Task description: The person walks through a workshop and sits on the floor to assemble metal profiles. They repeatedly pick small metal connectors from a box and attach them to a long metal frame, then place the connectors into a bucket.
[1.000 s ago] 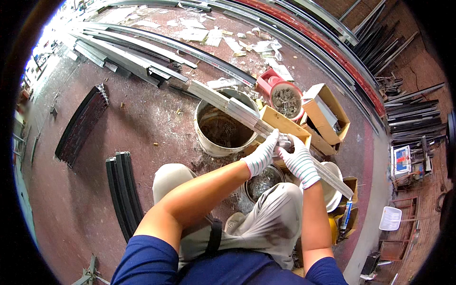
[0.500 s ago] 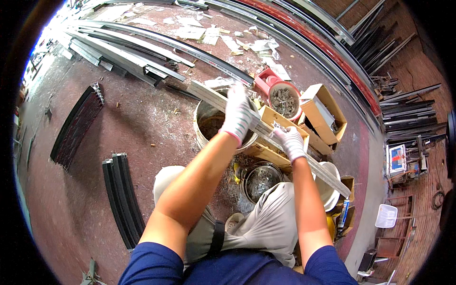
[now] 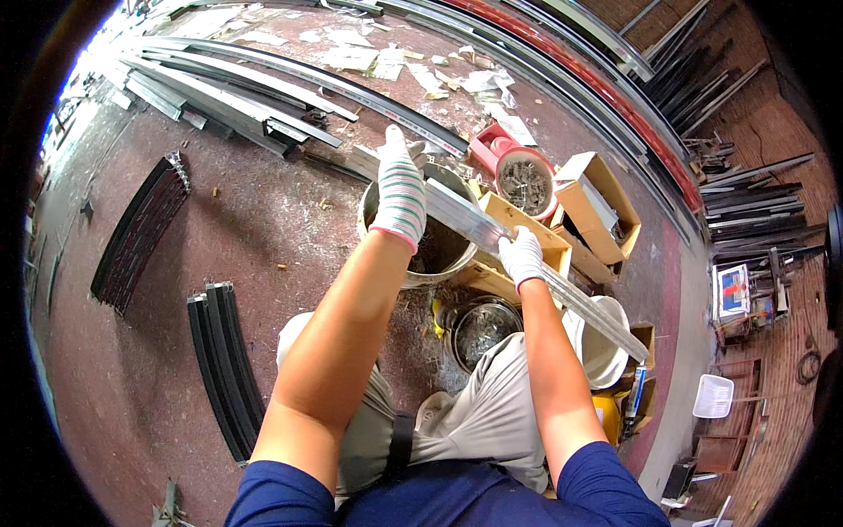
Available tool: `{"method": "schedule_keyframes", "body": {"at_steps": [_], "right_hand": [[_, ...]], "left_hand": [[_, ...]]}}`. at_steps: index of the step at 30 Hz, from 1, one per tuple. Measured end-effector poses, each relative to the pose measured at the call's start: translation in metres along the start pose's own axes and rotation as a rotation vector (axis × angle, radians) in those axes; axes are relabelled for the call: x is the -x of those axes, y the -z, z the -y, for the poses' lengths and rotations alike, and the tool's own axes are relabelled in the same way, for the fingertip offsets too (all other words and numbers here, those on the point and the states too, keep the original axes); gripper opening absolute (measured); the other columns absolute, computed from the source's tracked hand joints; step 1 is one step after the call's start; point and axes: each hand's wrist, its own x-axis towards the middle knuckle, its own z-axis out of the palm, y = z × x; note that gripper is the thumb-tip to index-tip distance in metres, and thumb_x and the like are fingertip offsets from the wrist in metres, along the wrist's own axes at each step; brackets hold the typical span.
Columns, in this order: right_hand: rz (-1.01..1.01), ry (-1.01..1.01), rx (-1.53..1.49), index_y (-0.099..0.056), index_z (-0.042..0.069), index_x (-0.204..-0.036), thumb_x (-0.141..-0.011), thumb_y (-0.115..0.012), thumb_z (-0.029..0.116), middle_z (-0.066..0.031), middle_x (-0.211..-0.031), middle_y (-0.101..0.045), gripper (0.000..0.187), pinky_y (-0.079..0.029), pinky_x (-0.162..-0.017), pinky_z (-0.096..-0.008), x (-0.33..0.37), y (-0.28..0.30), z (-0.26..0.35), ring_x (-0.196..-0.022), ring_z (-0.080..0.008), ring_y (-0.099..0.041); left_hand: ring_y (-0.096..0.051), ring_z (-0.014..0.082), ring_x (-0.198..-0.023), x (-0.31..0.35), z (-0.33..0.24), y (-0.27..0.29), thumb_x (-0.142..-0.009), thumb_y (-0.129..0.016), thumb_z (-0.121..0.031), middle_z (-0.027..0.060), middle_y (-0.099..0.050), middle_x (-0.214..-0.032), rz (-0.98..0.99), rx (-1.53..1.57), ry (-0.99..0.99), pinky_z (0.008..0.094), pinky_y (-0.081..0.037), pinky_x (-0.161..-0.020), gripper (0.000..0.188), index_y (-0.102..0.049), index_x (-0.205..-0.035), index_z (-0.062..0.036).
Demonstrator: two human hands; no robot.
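Observation:
A long, pale metal profile bar (image 3: 461, 218) slants across in front of me, from the far left down to the near right. My left hand (image 3: 399, 193), in a white striped glove, is closed round it close to its far end, the thumb lying along the top. Further down the bar my right hand (image 3: 522, 255), gloved as well, grips it near the middle. Beneath the left hand stands a round bucket (image 3: 421, 281) partly hidden by the bar. Between my knees sits a round metal tin (image 3: 453, 342) of small shiny pieces.
Beyond the bar are a pink bucket (image 3: 552, 189) of scraps and an open cardboard box (image 3: 597, 237). A white bucket (image 3: 606, 364) is at my right knee. Dark profile bundles (image 3: 226, 369) lie left; long metal profiles (image 3: 237, 110) and paper scraps lie farther off.
My left hand has slid left along the bar towards its far end. The right hand has shifted slightly left and is closed more fully round the bar.

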Motion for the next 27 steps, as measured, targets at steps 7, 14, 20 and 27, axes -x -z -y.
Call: {"method": "schedule_keyframes", "body": {"at_steps": [7,14,20,27], "right_hand": [[-0.032,0.147,-0.136,-0.059,0.001,-0.128,-0.084,-0.069,0.023,-0.0239,-0.124,-0.062,0.05,-0.048,-0.101,-0.0435,0.004,-0.007,-0.008,-0.114,-0.0396,-0.06],[-0.162,0.143,-0.382,-0.059,0.002,-0.129,-0.086,-0.069,0.013,-0.0169,-0.12,-0.064,0.046,-0.056,-0.083,-0.035,0.023,0.024,-0.077,-0.088,-0.0229,-0.07],[-0.387,0.021,-0.329,-0.067,0.002,-0.113,-0.091,-0.066,0.01,-0.0152,-0.112,-0.067,0.024,-0.056,-0.081,-0.032,0.159,0.104,-0.206,-0.088,-0.0207,-0.069],[-0.674,-0.751,-0.16,-0.071,0.002,-0.092,-0.086,-0.06,0.018,-0.0167,-0.088,-0.072,0.02,-0.054,-0.08,-0.0393,0.392,0.098,-0.443,-0.081,-0.0305,-0.069]], "left_hand": [[-0.052,0.0317,-0.123,0.017,-0.004,-0.003,-0.101,-0.037,-0.064,0.0214,-0.055,-0.134,0.024,0.03,0.015,0.0421,-0.033,-0.112,0.077,-0.036,-0.144,-0.0005],[-0.052,0.0325,-0.126,0.03,0.003,-0.006,-0.098,-0.044,-0.064,0.021,-0.053,-0.141,0.111,0.017,-0.003,0.0507,-0.039,-0.107,0.079,-0.036,-0.148,-0.0025],[-0.027,0.0326,-0.148,0.073,-0.004,0.0,-0.102,-0.042,-0.052,0.0245,-0.026,-0.159,0.167,-0.07,0.016,0.0487,-0.02,-0.123,0.072,-0.037,-0.146,0.0039],[-0.053,0.0307,-0.129,0.06,0.039,0.035,-0.106,-0.04,-0.045,0.0185,-0.056,-0.139,0.227,-0.476,-0.07,0.0439,-0.039,-0.113,0.055,-0.048,-0.14,-0.0028]]}}
